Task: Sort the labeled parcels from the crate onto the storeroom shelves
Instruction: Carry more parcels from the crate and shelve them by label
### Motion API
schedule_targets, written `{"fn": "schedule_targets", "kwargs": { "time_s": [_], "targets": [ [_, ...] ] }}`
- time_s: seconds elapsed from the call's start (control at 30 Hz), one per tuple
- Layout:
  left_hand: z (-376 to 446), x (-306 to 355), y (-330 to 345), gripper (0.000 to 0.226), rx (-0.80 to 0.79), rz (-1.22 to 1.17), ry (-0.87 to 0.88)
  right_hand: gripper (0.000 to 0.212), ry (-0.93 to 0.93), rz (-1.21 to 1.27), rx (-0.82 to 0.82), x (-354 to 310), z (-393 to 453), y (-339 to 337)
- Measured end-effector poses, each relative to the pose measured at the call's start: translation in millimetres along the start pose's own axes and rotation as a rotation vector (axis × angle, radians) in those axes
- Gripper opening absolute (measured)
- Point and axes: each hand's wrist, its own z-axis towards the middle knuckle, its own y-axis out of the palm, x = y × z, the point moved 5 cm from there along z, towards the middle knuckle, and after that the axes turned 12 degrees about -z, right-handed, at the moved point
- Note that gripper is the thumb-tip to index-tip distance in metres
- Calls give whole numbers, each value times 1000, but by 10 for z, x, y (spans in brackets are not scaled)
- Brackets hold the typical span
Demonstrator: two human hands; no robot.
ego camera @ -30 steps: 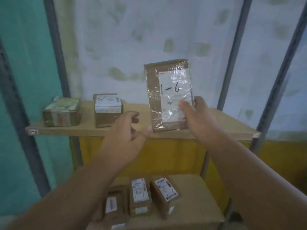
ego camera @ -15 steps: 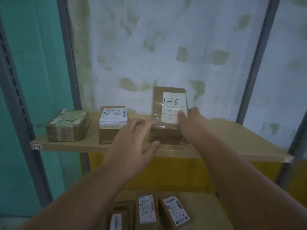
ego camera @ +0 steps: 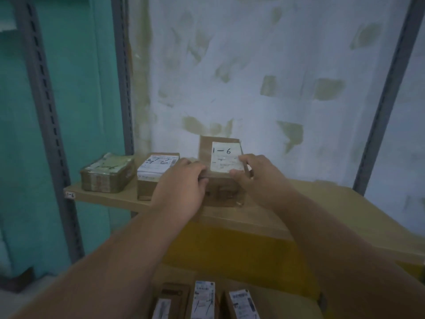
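A brown parcel (ego camera: 220, 155) with a white label marked 1-6 lies flat on the wooden shelf (ego camera: 322, 203), whose left edge carries a tag reading 1-6. My left hand (ego camera: 181, 185) grips the parcel's near left edge, fingers curled over it. My right hand (ego camera: 255, 173) holds its near right corner, thumb on the front and fingers on the label. Left of it stand two other parcels: a brown box with a white label (ego camera: 151, 173) and a green-taped one (ego camera: 108, 173).
Grey slotted uprights (ego camera: 46, 125) frame the shelf on both sides, with a white patched wall behind. A lower shelf (ego camera: 287, 298) holds three labeled parcels (ego camera: 204, 300) at the bottom of the view. A yellow panel (ego camera: 230, 249) sits between the shelves.
The 1-6 parcel went from upright in my right hand above the shelf to lying flat on it. My left hand came forward and took hold of its left edge.
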Motion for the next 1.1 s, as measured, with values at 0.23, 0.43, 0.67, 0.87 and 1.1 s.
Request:
{"fn": "schedule_targets", "kwargs": {
  "time_s": [0.23,0.43,0.67,0.87,1.1],
  "targets": [
    [-135,26,-97,38,25,43,-60,56,-166,-77,173,-193,-216,-130],
    [-889,-356,-577,38,34,14,-115,51,-343,6,301,-1051,-513,-127],
    [-1866,-1587,-1782,38,101,187,-302,54,-603,206,311,-2914,-759,442],
    [-2648,-2767,-3170,38,109,388,-453,57,-732,355,230,-4800,-953,1160],
    [-3079,-4091,-4137,41,66,484,-641,54,-759,344,85,-6236,-743,2030]
  ]
}}
